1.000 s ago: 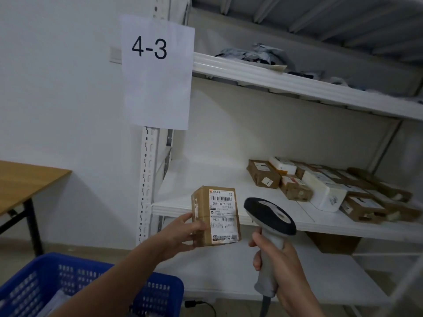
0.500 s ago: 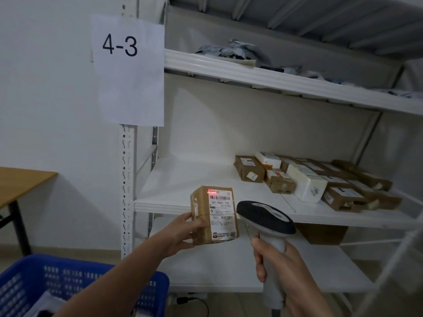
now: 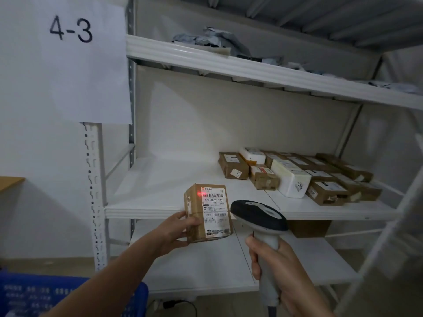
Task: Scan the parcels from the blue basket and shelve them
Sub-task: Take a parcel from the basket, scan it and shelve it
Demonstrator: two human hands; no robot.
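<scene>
My left hand (image 3: 177,229) grips a small brown cardboard parcel (image 3: 207,212) by its left side, holding it upright in front of the middle shelf (image 3: 164,184). A white label faces me, and a red scan line glows across its top barcode. My right hand (image 3: 278,268) grips the handle of a white and black barcode scanner (image 3: 259,215), whose head points at the parcel from the right, close to it. The blue basket (image 3: 68,296) shows at the bottom left; its contents are not visible.
Several brown and white parcels (image 3: 295,175) lie in rows on the right half of the middle shelf. Grey mail bags (image 3: 212,40) sit on the upper shelf. A paper sign reading 4-3 (image 3: 68,60) hangs on the left upright. A wooden table corner (image 3: 9,180) is at far left.
My view has shifted right and down, so the rack sits further left in frame. The red scan line has come on across the label. Both hands keep their hold.
</scene>
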